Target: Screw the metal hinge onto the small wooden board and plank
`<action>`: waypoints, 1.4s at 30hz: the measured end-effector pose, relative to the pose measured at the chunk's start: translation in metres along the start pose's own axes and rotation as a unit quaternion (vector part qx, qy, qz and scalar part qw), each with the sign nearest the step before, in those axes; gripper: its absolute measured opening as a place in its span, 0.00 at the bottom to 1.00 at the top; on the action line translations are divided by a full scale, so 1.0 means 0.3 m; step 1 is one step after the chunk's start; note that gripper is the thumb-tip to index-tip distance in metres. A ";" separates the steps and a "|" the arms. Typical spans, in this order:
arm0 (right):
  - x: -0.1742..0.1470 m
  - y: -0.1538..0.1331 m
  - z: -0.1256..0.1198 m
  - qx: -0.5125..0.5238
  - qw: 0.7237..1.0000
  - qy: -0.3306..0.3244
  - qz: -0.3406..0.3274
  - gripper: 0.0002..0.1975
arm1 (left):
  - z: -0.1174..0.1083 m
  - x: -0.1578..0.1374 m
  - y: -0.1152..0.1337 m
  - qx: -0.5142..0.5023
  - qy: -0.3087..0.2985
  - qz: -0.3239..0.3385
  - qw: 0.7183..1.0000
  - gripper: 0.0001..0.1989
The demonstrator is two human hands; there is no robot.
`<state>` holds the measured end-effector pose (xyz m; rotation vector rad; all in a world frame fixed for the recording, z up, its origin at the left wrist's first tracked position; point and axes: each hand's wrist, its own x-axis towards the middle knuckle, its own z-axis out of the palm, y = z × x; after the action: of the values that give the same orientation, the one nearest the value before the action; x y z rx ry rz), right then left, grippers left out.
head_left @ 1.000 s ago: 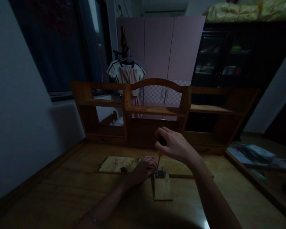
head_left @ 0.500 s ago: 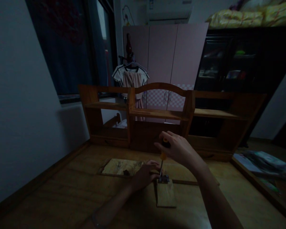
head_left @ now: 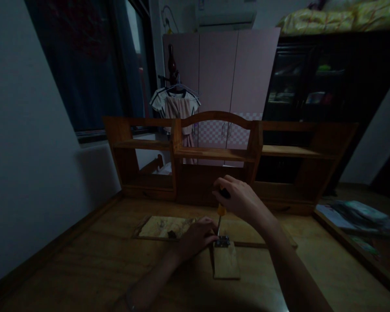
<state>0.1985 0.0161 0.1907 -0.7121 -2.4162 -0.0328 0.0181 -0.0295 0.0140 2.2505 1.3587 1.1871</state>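
Note:
My right hand (head_left: pixel 242 198) is closed around the handle of a yellow and black screwdriver (head_left: pixel 221 210), held nearly upright. The shaft runs down to a small dark metal hinge (head_left: pixel 222 242), where the tip's exact contact is hard to see. This hinge lies at the meeting of a small wooden board (head_left: pixel 226 265) and a longer board (head_left: pixel 247 234) behind it. My left hand (head_left: pixel 196 237) rests over the long board, thumb and fingers drawn together beside the screwdriver tip and hinge. What those fingers pinch is too dark and small to make out.
A small dark piece (head_left: pixel 172 234) lies on the long board's rough left part (head_left: pixel 156 227). Across the back of the wooden tabletop (head_left: pixel 100 255) stands a wooden shelf unit (head_left: pixel 214 154). Papers and bags (head_left: pixel 360 216) lie beyond the raised right edge.
My right hand has turned slightly on the screwdriver, and its fingers now cover more of the handle. My left hand stays by the hinge. The whole view has shifted a little.

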 end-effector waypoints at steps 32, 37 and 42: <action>-0.017 0.006 -0.021 0.069 0.997 -0.015 -0.041 0.20 | 0.006 0.002 -0.003 -0.015 -0.027 0.011 0.999 0.15; -0.009 0.011 -0.004 0.002 1.000 0.007 -0.014 0.16 | 0.015 0.002 -0.001 -0.057 -0.026 -0.011 0.998 0.14; -0.007 0.011 -0.006 0.026 0.999 -0.001 -0.020 0.16 | 0.018 0.008 -0.007 -0.062 -0.014 -0.019 0.998 0.10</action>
<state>0.2024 0.0176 0.1905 -0.6411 -2.4241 0.0144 0.0215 -0.0255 0.0107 2.1398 1.2747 1.1873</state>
